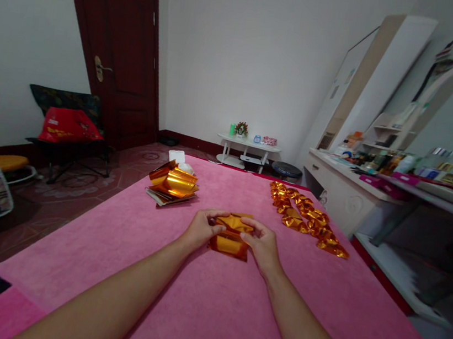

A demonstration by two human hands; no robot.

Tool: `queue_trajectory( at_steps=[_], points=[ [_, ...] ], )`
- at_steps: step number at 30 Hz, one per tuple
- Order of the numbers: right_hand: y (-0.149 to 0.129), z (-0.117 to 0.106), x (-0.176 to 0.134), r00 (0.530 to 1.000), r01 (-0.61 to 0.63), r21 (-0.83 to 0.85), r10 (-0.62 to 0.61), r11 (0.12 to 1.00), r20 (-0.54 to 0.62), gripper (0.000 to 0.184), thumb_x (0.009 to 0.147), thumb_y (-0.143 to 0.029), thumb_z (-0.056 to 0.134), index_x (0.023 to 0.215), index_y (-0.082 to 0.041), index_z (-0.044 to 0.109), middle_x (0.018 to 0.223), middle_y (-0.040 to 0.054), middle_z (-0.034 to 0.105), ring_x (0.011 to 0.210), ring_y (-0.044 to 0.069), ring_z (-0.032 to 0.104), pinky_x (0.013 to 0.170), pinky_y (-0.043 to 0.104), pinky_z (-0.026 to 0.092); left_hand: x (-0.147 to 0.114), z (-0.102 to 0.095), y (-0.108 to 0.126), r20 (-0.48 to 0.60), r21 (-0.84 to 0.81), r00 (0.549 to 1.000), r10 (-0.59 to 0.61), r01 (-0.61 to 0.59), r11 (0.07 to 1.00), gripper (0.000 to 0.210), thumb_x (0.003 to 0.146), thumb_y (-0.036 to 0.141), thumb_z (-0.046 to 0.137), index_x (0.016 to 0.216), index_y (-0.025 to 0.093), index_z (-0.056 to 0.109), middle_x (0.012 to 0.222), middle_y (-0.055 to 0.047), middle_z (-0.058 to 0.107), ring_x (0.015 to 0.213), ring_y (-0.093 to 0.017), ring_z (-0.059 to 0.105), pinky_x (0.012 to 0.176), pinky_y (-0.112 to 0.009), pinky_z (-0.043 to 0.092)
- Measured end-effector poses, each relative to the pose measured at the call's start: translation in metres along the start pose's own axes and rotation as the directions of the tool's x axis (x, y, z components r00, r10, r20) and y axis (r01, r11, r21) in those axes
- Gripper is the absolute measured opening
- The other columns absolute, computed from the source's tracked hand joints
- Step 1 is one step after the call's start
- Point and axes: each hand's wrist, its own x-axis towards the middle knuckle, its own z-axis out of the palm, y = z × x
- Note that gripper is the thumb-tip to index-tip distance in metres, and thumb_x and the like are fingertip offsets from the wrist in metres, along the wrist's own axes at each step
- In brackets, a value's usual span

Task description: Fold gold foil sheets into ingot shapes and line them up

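Observation:
A sheet of shiny gold foil paper (229, 246) lies on the pink cloth, its far part bent up and creased. My left hand (203, 230) pinches the left side of the raised part between thumb and fingers. On the opposite side my right hand (262, 243) grips the same part, thumb in front and fingers over the top edge. Left of my hands is a loose stack of gold foil sheets (173, 182), some curling upward. Several folded gold foil pieces (295, 221) lie in rows to the right.
The pink cloth (200, 305) covers the surface under my hands. A white container (177, 156) stands behind the foil stack. Beyond the far edge is a low white table (250, 144). A dressing table (334, 178) with bottles stands right; a chair with a red bag (69, 126) is left.

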Motion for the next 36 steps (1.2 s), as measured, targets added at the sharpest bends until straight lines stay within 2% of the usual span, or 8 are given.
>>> queue_trajectory(
  at_steps=[7,13,16,23,29,33,36],
  points=[
    [0.000,0.001,0.000,0.999,0.026,0.004,-0.026,1.000,0.028,0.042,0.057,-0.011,0.063,0.098,-0.018,0.069,0.099,0.0052,0.071,0.092,0.023,0.064,0.086,0.038,0.050,-0.002,0.003,0.000,0.012,0.054,1.000,0.002,-0.003,0.999,0.030,0.061,0.014,0.071,0.092,0.011,0.072,0.089,-0.009,0.072,0.075,-0.019,0.065,0.070,-0.029,0.052],
    [-0.008,0.005,-0.002,0.986,0.148,-0.165,-0.132,0.975,0.100,0.038,0.059,-0.009,0.060,0.094,-0.019,0.071,0.098,0.0041,0.071,0.094,0.023,0.063,0.089,0.038,0.047,-0.002,0.005,0.000,0.067,0.072,0.998,0.017,-0.021,0.997,0.029,0.061,0.015,0.071,0.090,0.009,0.072,0.087,-0.009,0.072,0.074,-0.019,0.066,0.071,-0.029,0.051],
    [-0.009,0.006,-0.003,0.988,0.141,-0.185,-0.127,0.973,0.088,0.035,0.060,-0.011,0.061,0.092,-0.020,0.072,0.096,0.0037,0.071,0.092,0.023,0.064,0.088,0.037,0.048,-0.002,0.005,0.000,0.077,0.080,0.996,0.032,-0.038,0.996,0.029,0.061,0.013,0.071,0.090,0.010,0.073,0.091,-0.009,0.072,0.078,-0.020,0.066,0.074,-0.029,0.051],
    [0.004,0.002,0.001,0.997,0.075,-0.166,-0.076,0.983,-0.004,0.028,0.063,-0.019,0.066,0.091,-0.019,0.072,0.092,0.0048,0.073,0.085,0.022,0.066,0.080,0.036,0.051,-0.001,0.004,0.001,0.025,0.103,0.999,0.037,-0.039,0.994,0.028,0.061,0.012,0.071,0.089,0.011,0.073,0.092,-0.009,0.072,0.080,-0.020,0.066,0.074,-0.029,0.051],
    [0.006,0.001,0.002,0.996,0.081,-0.187,-0.087,0.979,-0.023,0.025,0.066,-0.020,0.066,0.090,-0.020,0.072,0.093,0.0048,0.073,0.085,0.022,0.066,0.081,0.036,0.051,0.000,0.005,-0.004,-0.001,0.098,1.000,0.018,-0.018,0.995,0.030,0.064,0.021,0.072,0.092,0.010,0.072,0.087,-0.010,0.073,0.071,-0.019,0.066,0.068,-0.029,0.052],
    [0.007,0.002,0.002,0.994,0.096,-0.194,-0.103,0.976,-0.026,0.023,0.068,-0.021,0.065,0.090,-0.020,0.073,0.094,0.0050,0.073,0.086,0.021,0.066,0.083,0.036,0.050,0.001,0.005,-0.004,-0.014,0.108,0.999,0.042,-0.040,0.993,0.025,0.066,0.025,0.072,0.085,0.010,0.074,0.085,-0.011,0.073,0.071,-0.019,0.066,0.068,-0.028,0.051],
    [0.007,0.002,0.002,0.992,0.107,-0.198,-0.117,0.974,-0.037,0.022,0.069,-0.024,0.065,0.089,-0.019,0.072,0.090,0.0053,0.073,0.082,0.021,0.066,0.079,0.035,0.051,0.001,0.004,-0.003,-0.018,0.122,0.998,0.065,-0.062,0.991,0.021,0.068,0.026,0.071,0.082,0.010,0.074,0.078,-0.009,0.073,0.065,-0.017,0.064,0.063,-0.026,0.049]
  ],
)
